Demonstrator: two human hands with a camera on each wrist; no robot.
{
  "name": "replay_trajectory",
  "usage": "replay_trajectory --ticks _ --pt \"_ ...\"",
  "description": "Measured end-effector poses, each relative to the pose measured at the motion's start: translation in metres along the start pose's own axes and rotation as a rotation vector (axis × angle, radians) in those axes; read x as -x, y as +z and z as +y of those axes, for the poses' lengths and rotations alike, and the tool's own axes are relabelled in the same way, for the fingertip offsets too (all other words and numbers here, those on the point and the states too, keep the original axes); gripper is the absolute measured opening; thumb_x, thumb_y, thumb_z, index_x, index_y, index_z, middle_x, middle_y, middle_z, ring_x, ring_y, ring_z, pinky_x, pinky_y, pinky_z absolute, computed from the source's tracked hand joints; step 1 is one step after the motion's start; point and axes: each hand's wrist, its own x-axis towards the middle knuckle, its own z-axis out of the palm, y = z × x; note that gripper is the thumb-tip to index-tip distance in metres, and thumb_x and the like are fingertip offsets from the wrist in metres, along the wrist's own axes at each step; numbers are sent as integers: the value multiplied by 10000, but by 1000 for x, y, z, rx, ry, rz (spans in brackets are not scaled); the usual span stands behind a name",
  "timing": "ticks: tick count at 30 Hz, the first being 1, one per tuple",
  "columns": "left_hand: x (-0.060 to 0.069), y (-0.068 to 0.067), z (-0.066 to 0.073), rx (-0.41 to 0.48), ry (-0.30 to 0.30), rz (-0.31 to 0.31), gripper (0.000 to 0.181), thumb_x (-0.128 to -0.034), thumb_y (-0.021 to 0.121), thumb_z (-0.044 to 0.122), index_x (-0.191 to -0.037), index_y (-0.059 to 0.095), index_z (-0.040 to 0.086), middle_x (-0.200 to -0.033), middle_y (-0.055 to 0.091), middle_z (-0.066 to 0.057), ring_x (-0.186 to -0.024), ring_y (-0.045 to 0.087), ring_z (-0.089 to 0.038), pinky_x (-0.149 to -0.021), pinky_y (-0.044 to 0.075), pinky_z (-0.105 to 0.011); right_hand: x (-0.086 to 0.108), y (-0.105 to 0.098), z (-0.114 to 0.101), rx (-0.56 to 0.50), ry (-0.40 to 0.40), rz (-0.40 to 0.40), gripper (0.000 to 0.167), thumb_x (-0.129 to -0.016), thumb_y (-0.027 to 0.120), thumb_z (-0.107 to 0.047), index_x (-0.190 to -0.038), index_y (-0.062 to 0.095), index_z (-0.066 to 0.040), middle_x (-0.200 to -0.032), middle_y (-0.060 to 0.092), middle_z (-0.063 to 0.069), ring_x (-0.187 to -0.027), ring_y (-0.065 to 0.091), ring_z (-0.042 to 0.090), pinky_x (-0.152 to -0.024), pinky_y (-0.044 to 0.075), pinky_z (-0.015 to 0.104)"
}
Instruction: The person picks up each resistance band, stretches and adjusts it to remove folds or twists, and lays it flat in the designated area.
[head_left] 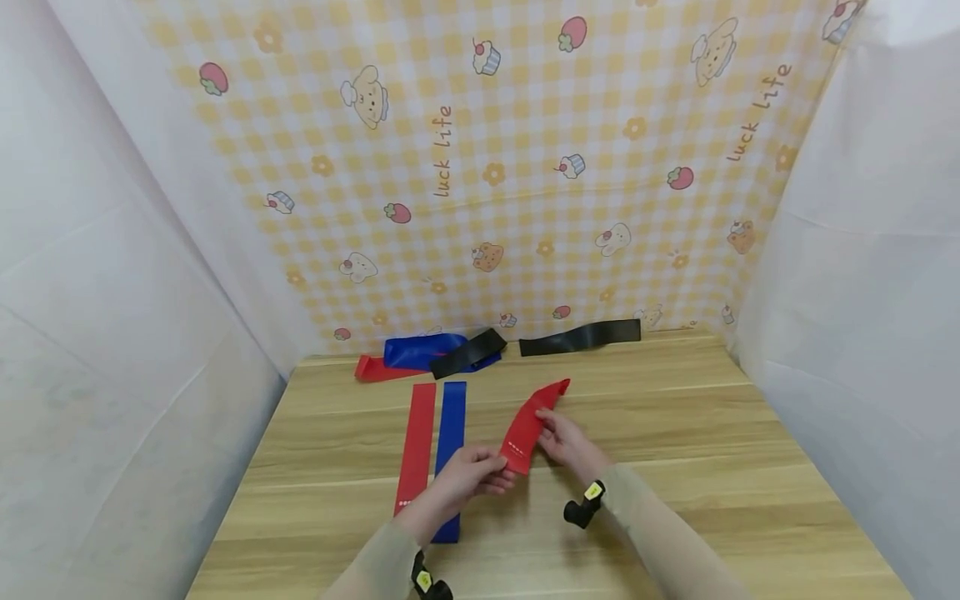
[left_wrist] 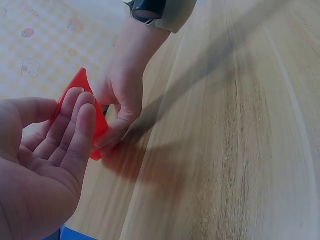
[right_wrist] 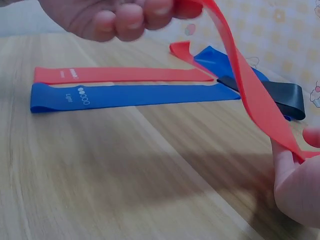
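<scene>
A red resistance band (head_left: 522,435) with white print near one end is held above the table between both hands. The left hand (head_left: 474,472) pinches its near end between thumb and fingers. Farther along, the right hand (head_left: 566,442) grips the band from its right side, and the far end sticks out beyond. In the right wrist view the raised band (right_wrist: 245,85) runs slightly twisted from one hand to the other. Left of the hands, a red band (head_left: 417,442) and a blue band (head_left: 452,417) lie side by side; the left forearm partly covers them.
Along the back of the wooden table (head_left: 675,433), a blue band (head_left: 420,350) lies over a red band (head_left: 378,371), with a folded black band (head_left: 468,354) across them. Another black band (head_left: 581,337) lies to their right. A checked cloth (head_left: 525,208) hangs behind; white sheets flank the table.
</scene>
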Motion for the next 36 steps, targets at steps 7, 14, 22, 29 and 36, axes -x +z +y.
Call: replay_trajectory --ticks 7,14,22,29,36 --pt "8 -2 -1 -17 -14 -26 255 -965 610 206 -1052 677 -24 -961 708 -167 -833 700 -221 -747 570 -323 -1 -2 -4 33 -44 -14 110 -983 483 8 -1085 527 10 -857 661 39 -785 641 87 -849 508 199" --pt "15 -2 0 -50 -21 -34 261 -957 624 214 -1062 677 -19 -1000 695 -213 -820 696 -223 -746 570 -325 -2 -2 -11 101 -86 12 141 -983 486 -1 -1112 542 -6 -844 646 7 -777 622 66 -796 515 176" --pt "22 -3 -1 -68 -16 -44 235 -963 613 194 -1046 671 -18 -990 692 -214 -802 684 -204 -734 569 -321 3 6 -22 183 -105 -33 371 -994 432 -13 -1365 434 -15 -824 617 -49 -711 548 13 -662 461 119" --pt "24 -6 -4 -81 4 -45 228 -956 618 166 -1052 673 -34 -952 698 -201 -775 681 -187 -713 572 -320 -23 6 -27 235 -160 -34 350 -976 451 2 -1325 463 -12 -974 641 7 -859 606 62 -778 495 173" --pt "27 -7 -8 -99 25 -41 222 -944 637 145 -1068 693 -30 -945 702 -208 -805 696 -242 -717 578 -349 -68 -13 -28 227 -193 -116 439 -930 562 -15 -1363 493 -8 -1117 638 88 -945 612 119 -811 508 221"
